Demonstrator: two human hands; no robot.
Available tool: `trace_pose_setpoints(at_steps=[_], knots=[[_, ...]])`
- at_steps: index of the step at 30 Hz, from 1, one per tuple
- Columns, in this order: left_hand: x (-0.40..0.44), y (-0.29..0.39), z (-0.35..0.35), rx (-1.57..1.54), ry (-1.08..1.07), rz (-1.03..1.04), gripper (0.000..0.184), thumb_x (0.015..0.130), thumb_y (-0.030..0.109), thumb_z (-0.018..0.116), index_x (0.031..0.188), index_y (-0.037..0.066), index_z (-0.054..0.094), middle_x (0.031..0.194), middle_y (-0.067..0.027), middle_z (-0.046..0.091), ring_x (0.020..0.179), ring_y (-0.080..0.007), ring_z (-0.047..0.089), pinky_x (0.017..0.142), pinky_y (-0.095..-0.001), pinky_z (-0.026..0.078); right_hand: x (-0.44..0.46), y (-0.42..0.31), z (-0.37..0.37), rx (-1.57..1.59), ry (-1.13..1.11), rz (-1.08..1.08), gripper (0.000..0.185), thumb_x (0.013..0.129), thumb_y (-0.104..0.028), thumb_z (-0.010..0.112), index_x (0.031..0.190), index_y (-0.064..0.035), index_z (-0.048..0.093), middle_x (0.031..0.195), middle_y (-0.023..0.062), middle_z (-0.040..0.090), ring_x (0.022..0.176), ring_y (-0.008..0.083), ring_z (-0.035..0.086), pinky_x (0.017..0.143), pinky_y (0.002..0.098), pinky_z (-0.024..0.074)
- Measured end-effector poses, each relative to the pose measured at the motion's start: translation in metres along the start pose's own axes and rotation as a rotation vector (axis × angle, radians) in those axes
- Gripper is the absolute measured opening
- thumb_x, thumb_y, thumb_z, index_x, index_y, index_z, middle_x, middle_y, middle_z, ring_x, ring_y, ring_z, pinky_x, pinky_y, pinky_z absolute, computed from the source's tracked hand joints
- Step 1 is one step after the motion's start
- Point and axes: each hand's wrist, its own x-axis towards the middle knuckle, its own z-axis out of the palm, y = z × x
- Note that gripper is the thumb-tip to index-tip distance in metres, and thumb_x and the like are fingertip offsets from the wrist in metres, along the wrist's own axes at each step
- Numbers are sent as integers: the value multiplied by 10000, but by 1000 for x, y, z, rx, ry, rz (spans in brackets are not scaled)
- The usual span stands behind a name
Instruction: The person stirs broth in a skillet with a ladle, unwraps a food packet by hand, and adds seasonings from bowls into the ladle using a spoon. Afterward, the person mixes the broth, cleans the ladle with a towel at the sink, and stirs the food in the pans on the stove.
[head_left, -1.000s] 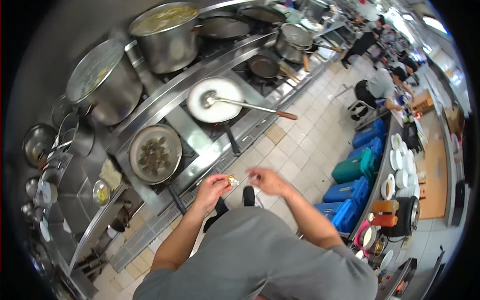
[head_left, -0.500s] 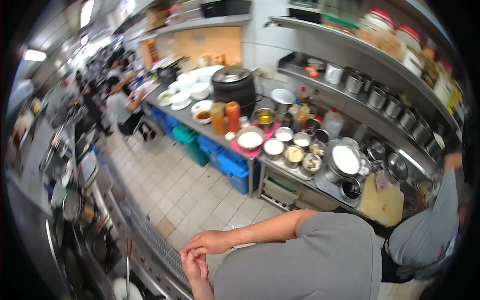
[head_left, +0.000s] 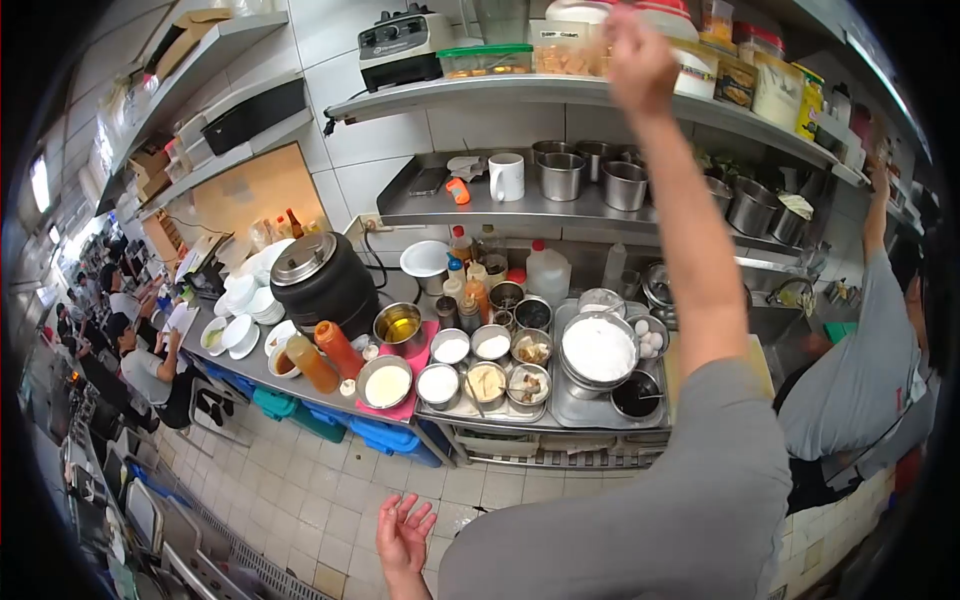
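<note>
My right hand [head_left: 640, 65] is raised to the top shelf, in front of the red-lidded tubs [head_left: 668, 18] and beside a clear container of orange-brown food [head_left: 565, 52]. Motion smears its fingers, so their grip does not show. Low in front of my body, my left hand [head_left: 403, 535] is palm up, fingers apart and loosely bent, with nothing in it. Beneath my raised arm, the counter bears a large metal bowl of white powder [head_left: 598, 348], several small steel pots of ingredients [head_left: 487, 383] and a bowl of eggs [head_left: 650, 338].
A blender base [head_left: 405, 45] stands on the top shelf [head_left: 400, 100]. Steel pots and a white mug [head_left: 506, 177] line the lower shelf. A black soup warmer [head_left: 325, 285] and sauce bottles [head_left: 338, 348] occupy the left counter. A co-worker [head_left: 850, 350] at right reaches up.
My hands, which were touching each other, have parted. The right one has swung up to the top shelf, while the left stays low and its fingers have spread. My view has turned toward the shelves.
</note>
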Motion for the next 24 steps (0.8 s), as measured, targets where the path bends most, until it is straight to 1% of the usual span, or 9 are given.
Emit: trace_pose_setpoints(at_steps=[1, 7, 10, 13, 16, 18, 19, 20, 24], knots=[[5, -3, -7, 1, 46, -16, 326, 997, 310, 566, 1265, 127, 538, 1197, -143, 648, 1042, -369, 662, 870, -525, 562, 25, 31, 16, 46, 150, 19, 234, 928, -238, 598, 994, -52, 725, 999, 223, 709, 985, 314, 688, 897, 460, 510], [8, -15, -28, -60, 187, -8, 315, 992, 347, 579, 1230, 141, 574, 1184, -129, 654, 1007, -363, 668, 826, -510, 574, 92, 178, 89, -357, -487, -46, 235, 906, -220, 660, 1011, -16, 712, 1020, 223, 708, 1007, 330, 684, 906, 431, 514], [-8, -19, -44, -129, 277, 17, 288, 990, 322, 578, 1204, 129, 580, 1179, -128, 652, 999, -347, 667, 825, -496, 571, 72, 100, 114, 37, 77, 204, 388, 853, -321, 739, 1128, -50, 699, 1142, 210, 695, 1113, 327, 651, 962, 427, 491], [-17, -20, -80, -201, 411, 31, 267, 979, 307, 593, 1181, 132, 589, 1161, -115, 648, 986, -327, 663, 820, -473, 567, -18, -52, 110, 826, 96, 397, 205, 978, -161, 635, 1075, 13, 685, 890, 85, 703, 801, 138, 642, 721, 280, 516], [-56, -10, -87, -249, 597, 88, 228, 968, 259, 616, 1131, 102, 587, 1134, -126, 652, 952, -289, 658, 816, -421, 563, -223, -223, 84, 1229, -517, 776, 248, 1037, -181, 549, 846, -31, 600, 717, 29, 583, 660, 101, 532, 596, 268, 440], [-82, 1, -108, -303, 598, 207, 255, 982, 270, 620, 1163, 97, 574, 1166, -130, 636, 971, -300, 658, 831, -418, 564, -385, -310, 63, 1137, -1271, 316, 147, 971, -108, 584, 1046, 10, 627, 848, 107, 665, 767, 212, 634, 697, 351, 517], [-97, 2, -125, -342, 579, 314, 265, 990, 257, 610, 1191, 91, 565, 1189, -140, 633, 970, -302, 660, 831, -417, 564, -438, -359, 26, 1110, -1469, 42, 373, 888, -61, 647, 1252, 4, 600, 1129, 195, 679, 1037, 325, 659, 896, 411, 523], [-115, 21, -125, -321, 672, 345, 290, 987, 270, 611, 1207, 88, 560, 1217, -140, 623, 1009, -298, 649, 869, -438, 548, -498, -387, -7, 1201, -1532, -153, 520, 849, -52, 664, 1357, -5, 560, 1138, 224, 672, 996, 298, 651, 878, 396, 521], [-186, 20, -228, -511, 894, 580, 510, 959, 346, 628, 1363, 87, 456, 1365, -166, 521, 1183, -325, 562, 976, -477, 488, -617, -440, -118, 1181, -2362, -62, 508, 854, -82, 709, 1339, -27, 569, 1208, 228, 665, 984, 332, 697, 847, 388, 546]])
